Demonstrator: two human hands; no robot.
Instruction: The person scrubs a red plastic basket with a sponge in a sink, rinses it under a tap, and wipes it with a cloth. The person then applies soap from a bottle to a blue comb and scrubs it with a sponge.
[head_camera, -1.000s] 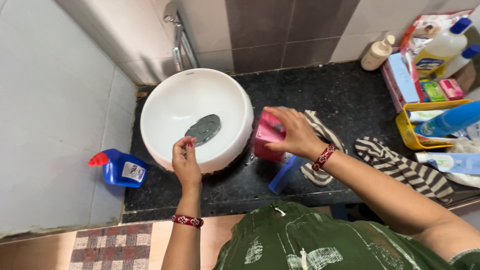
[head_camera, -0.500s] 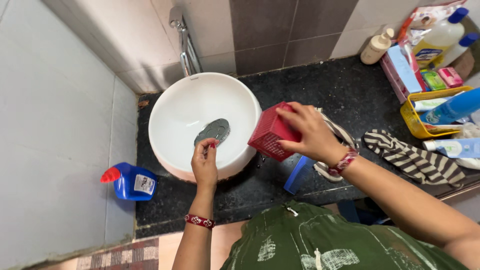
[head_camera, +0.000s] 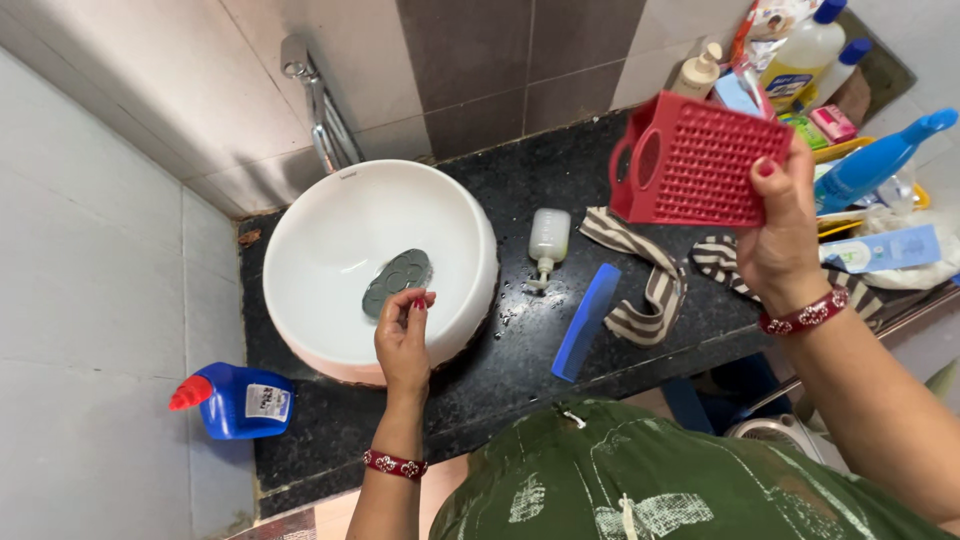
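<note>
Red plastic basket (head_camera: 697, 160), perforated and with a handle slot, is being held up in the air by the right hand (head_camera: 785, 240), whose fingers are clamping its lower right edge; it is hanging well above the black counter (head_camera: 520, 345), tilted so its base is facing the camera. The left hand (head_camera: 403, 340) is hovering over the near rim of the white basin (head_camera: 330, 260), fingertips pinched together, though whether anything is between them cannot be told. A grey drain cover (head_camera: 397, 281) is lying in the basin just beyond those fingertips. On the counter, a small pump bottle (head_camera: 548, 243) is lying on its side, beside a blue comb (head_camera: 586, 320) and a striped cloth (head_camera: 650, 290). A blue bottle with a red cap (head_camera: 235, 400) is lying lower left. Behind the basket, toiletries are crowding the counter's far right corner. Compared with half a second ago, the basket has risen from beside the basin to high on the right, uncovering the pump bottle.
</note>
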